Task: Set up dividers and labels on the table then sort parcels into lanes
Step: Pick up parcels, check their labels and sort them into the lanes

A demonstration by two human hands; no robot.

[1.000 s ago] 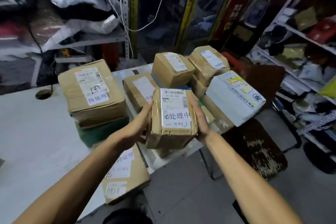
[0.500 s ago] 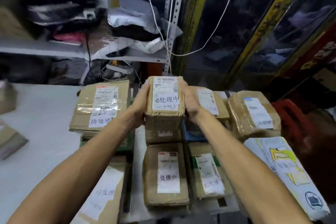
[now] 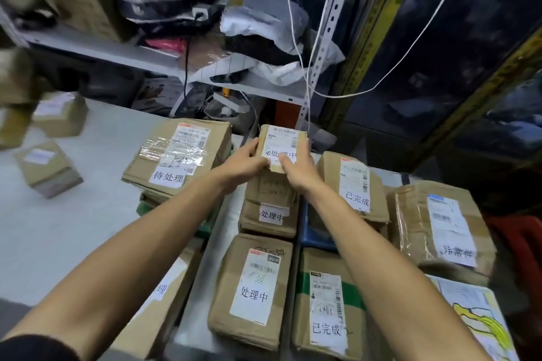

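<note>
We're gripping one small parcel (image 3: pixel 282 146) between our left hand (image 3: pixel 245 162) and right hand (image 3: pixel 296 168), fingers curled over its side edges. It's sitting at the far end of the middle lane, long axis pointing away from us, label up. Two more parcels are lying in that lane: middle parcel (image 3: pixel 269 214), near parcel (image 3: pixel 252 290).

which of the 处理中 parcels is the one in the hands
The farthest 处理中 parcel, gripped by the left hand and right hand. The nearer two lie untouched in the same lane.
</note>
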